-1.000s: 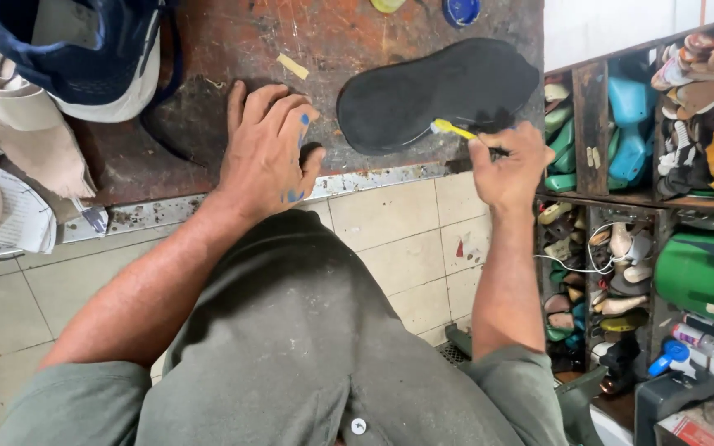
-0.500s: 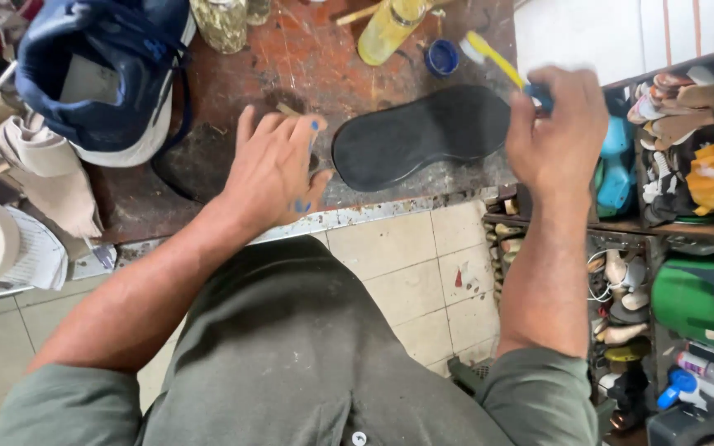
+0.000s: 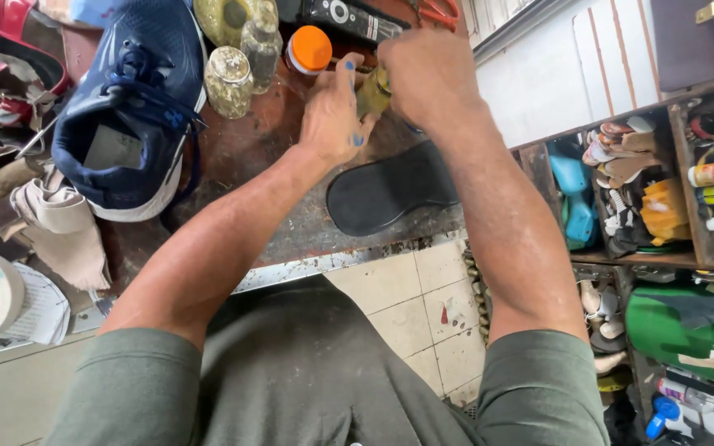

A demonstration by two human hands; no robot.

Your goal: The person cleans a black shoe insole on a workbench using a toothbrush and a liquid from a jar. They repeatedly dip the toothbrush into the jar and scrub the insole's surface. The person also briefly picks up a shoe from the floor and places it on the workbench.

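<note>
Both hands at yellowish glue bottle point(image 3: 371, 91) behind black sole point(image 3: 390, 194): left hand point(image 3: 332, 111) steadying, right hand point(image 3: 423, 74) wrapped around top, perhaps opening. Sole flat on bench, apparently not yet glued.

Both bare forearms stretched forward, left hand point(image 3: 334, 111) and right hand point(image 3: 425, 78) curled close together, fingers bent.

Worn red-brown workbench point(image 3: 233, 157) crowded along its far edge: two grimy glass jars point(image 3: 229, 80), an orange-capped bottle point(image 3: 308, 51) and a black remote point(image 3: 349, 18) stand close together. A blue sneaker point(image 3: 130, 107) fills the left side. A black sole point(image 3: 390, 192) lies near the front edge. Bare bench shows between sneaker and sole, under the left forearm point(image 3: 233, 223)
</note>
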